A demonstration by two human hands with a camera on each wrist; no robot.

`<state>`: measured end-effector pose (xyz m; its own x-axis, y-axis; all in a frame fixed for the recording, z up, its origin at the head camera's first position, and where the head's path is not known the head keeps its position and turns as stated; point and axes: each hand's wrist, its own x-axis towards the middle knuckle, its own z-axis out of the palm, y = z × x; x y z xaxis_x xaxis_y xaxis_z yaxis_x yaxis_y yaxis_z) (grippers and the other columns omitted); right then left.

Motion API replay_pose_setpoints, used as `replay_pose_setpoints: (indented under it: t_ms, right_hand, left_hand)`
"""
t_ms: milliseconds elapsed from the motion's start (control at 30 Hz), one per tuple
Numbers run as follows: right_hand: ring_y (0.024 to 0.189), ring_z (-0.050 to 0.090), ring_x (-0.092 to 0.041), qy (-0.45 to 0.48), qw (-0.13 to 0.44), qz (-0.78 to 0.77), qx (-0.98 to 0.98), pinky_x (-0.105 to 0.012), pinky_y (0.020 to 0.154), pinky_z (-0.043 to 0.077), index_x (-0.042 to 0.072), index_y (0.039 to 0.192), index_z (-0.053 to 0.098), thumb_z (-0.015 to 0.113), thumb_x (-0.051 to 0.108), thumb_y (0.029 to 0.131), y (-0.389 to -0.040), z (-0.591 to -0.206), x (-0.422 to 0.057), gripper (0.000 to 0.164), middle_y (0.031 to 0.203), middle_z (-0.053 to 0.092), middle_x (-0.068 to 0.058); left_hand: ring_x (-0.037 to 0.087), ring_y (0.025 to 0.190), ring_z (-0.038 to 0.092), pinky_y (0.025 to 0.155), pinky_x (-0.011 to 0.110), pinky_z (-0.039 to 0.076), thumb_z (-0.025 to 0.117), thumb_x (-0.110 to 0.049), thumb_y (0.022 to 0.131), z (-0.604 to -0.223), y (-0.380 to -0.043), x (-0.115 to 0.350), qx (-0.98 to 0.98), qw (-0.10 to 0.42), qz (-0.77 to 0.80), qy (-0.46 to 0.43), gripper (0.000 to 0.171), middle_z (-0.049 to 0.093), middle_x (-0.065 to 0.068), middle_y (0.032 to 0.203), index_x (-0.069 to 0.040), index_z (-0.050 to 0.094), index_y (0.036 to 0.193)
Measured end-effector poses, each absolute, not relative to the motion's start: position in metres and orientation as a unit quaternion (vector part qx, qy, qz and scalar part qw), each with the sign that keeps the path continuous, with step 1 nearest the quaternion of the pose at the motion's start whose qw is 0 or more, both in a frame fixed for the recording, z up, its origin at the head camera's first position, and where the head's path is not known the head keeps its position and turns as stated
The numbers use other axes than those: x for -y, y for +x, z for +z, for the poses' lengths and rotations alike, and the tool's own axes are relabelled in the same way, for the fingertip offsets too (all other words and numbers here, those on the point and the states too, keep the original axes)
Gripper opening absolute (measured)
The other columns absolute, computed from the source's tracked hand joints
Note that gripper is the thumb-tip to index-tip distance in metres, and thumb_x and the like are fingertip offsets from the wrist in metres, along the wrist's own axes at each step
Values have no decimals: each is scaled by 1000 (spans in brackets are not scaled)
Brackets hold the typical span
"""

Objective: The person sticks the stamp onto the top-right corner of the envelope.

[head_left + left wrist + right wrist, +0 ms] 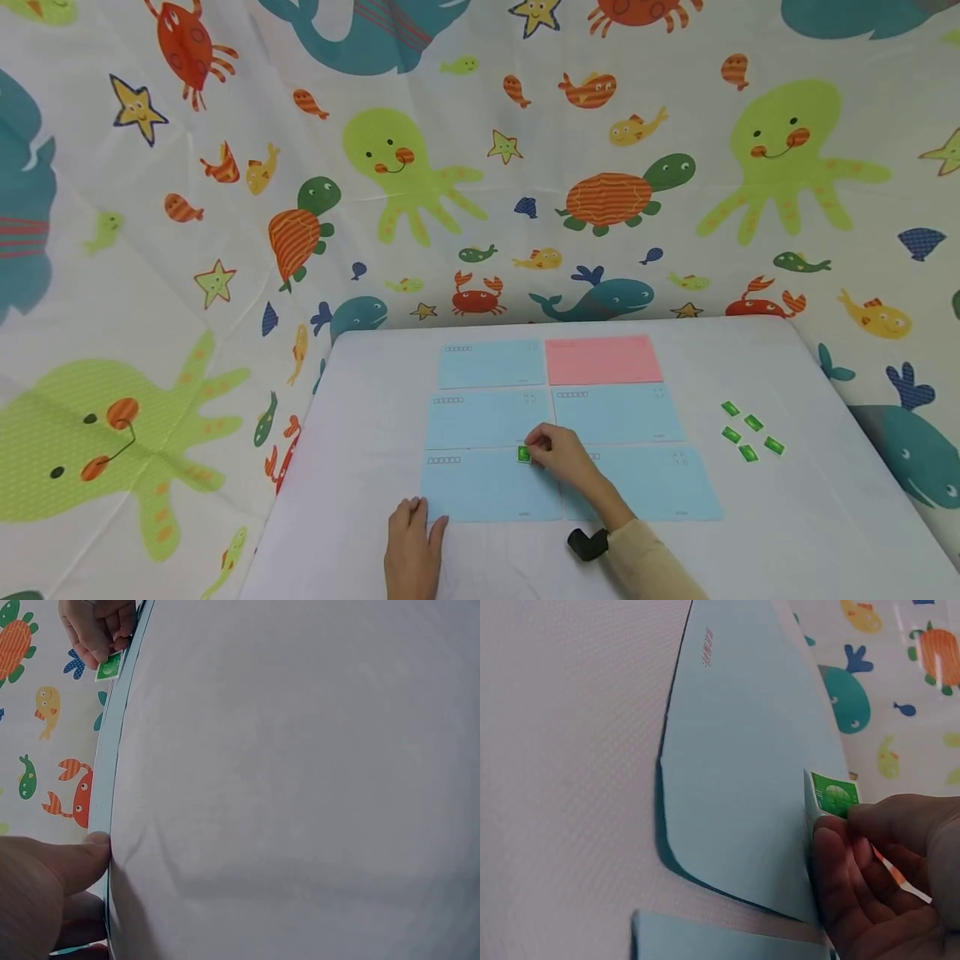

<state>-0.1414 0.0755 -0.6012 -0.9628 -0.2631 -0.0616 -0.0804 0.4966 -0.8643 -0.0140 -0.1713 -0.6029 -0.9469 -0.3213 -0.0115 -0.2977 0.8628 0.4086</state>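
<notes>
My right hand (pixel 562 454) pinches a small green postage stamp (pixel 522 454) between thumb and fingertips. The stamp is at the upper right corner of the lower left blue envelope (pixel 487 492). In the right wrist view, the green printed face of the stamp (pixel 834 796) shows above the fingertips, with a white edge; whether it touches the paper I cannot tell. My left hand (pixel 412 546) rests at the left edge of the same envelope, fingers fairly straight. The left wrist view shows its thumb (pixel 82 862) against the envelope's edge (pixel 109 772).
Several more blue envelopes (pixel 618 417) and a pink one (pixel 603 360) lie in two columns on the white table (pixel 360 400). Several loose green stamps (pixel 753 423) are spread at the right. A black object (pixel 587 544) sits at my right wrist. Behind hangs a sea-animal-print cloth (pixel 450 275).
</notes>
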Motion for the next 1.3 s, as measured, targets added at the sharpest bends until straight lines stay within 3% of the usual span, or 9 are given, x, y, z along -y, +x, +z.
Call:
replay_pose_setpoints:
  t_ms: [433,900,1300]
  right_hand:
    - [72,54,-7,-120,77,-448,-883,-19,64,48,7,92,70,70,9,90,-139,-602,-72,3,81,65,5]
    - [72,53,-6,-129,66,-427,-893,-19,63,48,6,88,67,67,10,92,-137,-600,-69,6,80,62,6]
    - [70,50,-6,-146,40,-418,-896,-19,62,46,12,85,67,68,1,88,-135,-602,-67,11,79,59,5]
  left_hand:
    - [38,134,49,109,48,47,75,-26,91,-600,-15,170,963,16,-212,166,53,56,21,132,9,61,128]
    - [39,129,52,104,50,50,77,-24,89,-604,-12,170,963,53,-218,148,52,58,22,129,12,63,124]
    - [38,126,54,101,48,52,79,-24,87,-606,-12,170,965,72,-205,146,51,59,21,126,10,65,122]
